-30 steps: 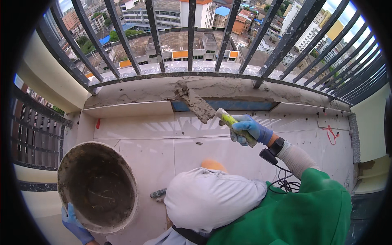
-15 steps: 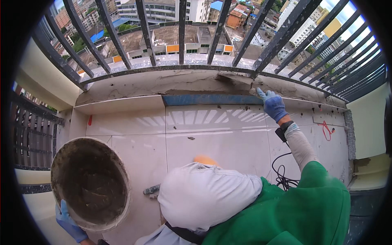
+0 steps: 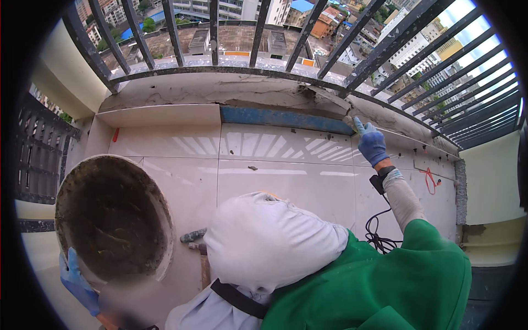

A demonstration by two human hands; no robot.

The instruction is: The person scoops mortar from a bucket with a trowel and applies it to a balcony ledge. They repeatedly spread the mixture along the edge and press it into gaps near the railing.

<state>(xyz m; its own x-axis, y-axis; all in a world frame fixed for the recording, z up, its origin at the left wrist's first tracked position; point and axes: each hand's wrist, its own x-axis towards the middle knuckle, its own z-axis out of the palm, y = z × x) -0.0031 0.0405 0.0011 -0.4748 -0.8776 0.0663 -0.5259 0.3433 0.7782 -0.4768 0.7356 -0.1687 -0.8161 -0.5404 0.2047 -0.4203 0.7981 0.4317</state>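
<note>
- Tiled balcony floor (image 3: 313, 187), with a rough mortar ledge (image 3: 181, 91) below the dark railing (image 3: 213, 38).
- Right hand (image 3: 372, 142): fingers closed on the trowel (image 3: 335, 103), its blade at the ledge, above the right end of the blue strip (image 3: 286, 117).
- Left hand (image 3: 78, 281): fingers touch the bucket (image 3: 168, 234) rim; cannot tell if pinching.
- A second ago the mortar-coated trowel reached across the strip, farther left; work now seems centred on the ledge.

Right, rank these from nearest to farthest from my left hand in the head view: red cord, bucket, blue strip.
1. Bucket: lower left, right at the left hand.
2. Blue strip: farther up, along the low ledge.
3. Red cord: far right, on the tiles.
</note>
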